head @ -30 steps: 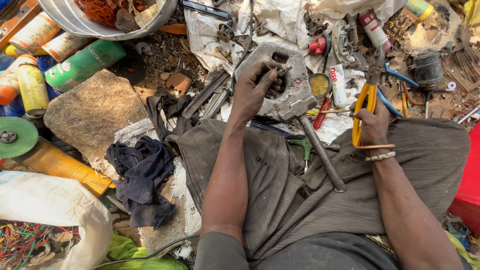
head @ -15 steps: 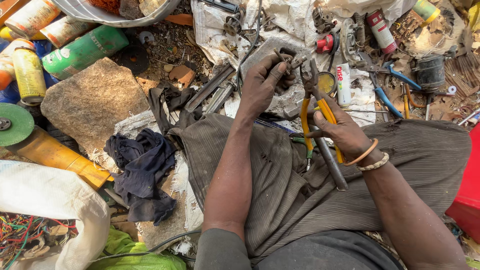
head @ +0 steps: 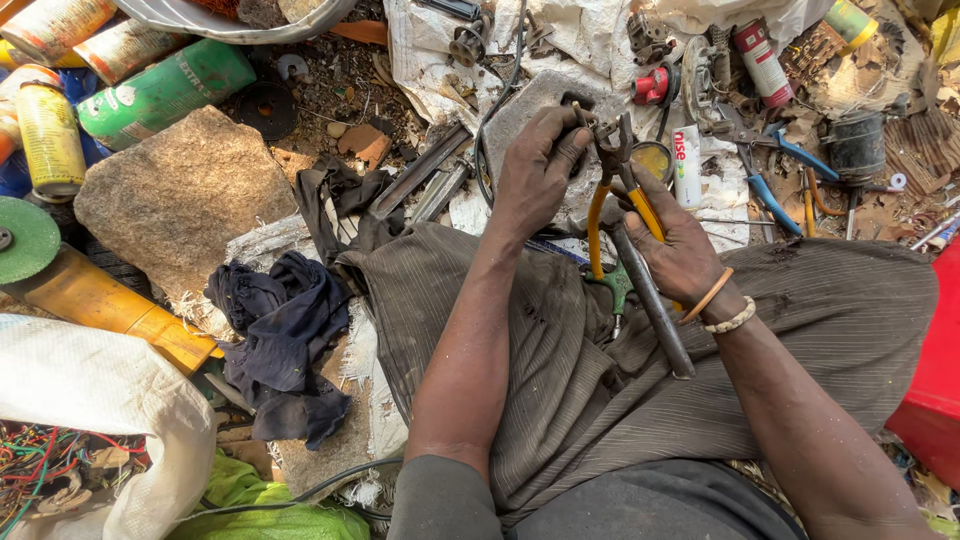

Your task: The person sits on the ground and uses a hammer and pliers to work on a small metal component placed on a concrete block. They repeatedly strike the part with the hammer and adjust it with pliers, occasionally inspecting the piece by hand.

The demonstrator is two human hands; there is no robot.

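— What's in the containers?
— A white sack (head: 95, 400) at lower left holds tangled coloured wires (head: 40, 480); the metal basin (head: 230, 20) is cut off at the top.
— And the hands?
— The left hand (head: 535, 170) has its fingers clamped on a grey metal part (head: 530, 110), largely hidden. The right hand (head: 680, 245) grips yellow-handled pliers (head: 610, 190), tips at that part, above the lap.
— Around?
— A flat stone (head: 180, 195), spray cans (head: 160, 90), a dark rag (head: 285, 340).

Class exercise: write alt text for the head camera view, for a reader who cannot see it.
A seated person's right hand works yellow-handled pliers at a grey metal part gripped by the left hand. Spray cans, a stone and scattered tools surround them.
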